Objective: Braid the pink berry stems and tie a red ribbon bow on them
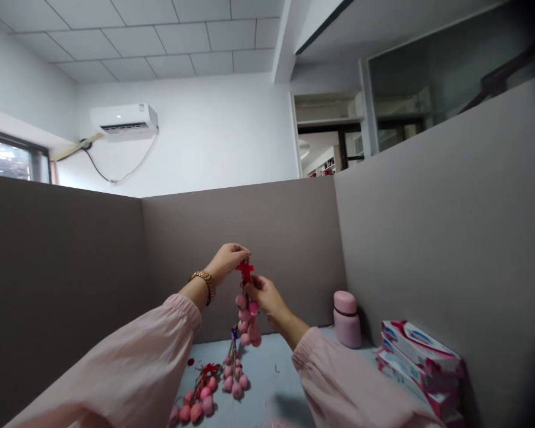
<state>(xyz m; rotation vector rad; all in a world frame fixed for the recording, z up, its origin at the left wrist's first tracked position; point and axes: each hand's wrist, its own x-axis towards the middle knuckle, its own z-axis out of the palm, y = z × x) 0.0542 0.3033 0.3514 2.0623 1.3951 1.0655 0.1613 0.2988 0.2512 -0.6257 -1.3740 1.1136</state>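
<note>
Nearest, on the table (267, 351), lies a reddish cluster (196, 410) of balls, then a paler cluster (236, 380) with a purple tie, making 2. Boxes (421, 368) are stacked at right. Above the table dangles the held cluster (245, 326): the left hand (227, 263) has its grip closed at the top; the right hand (270, 301) pinches just under the red ornament (245, 271), on stem or thread, too small to tell. The step seems to be adjusting that ornament; any next move would call for a steady upper hold and fine fingerwork. Beyond rises a grey partition (241, 220).
</note>
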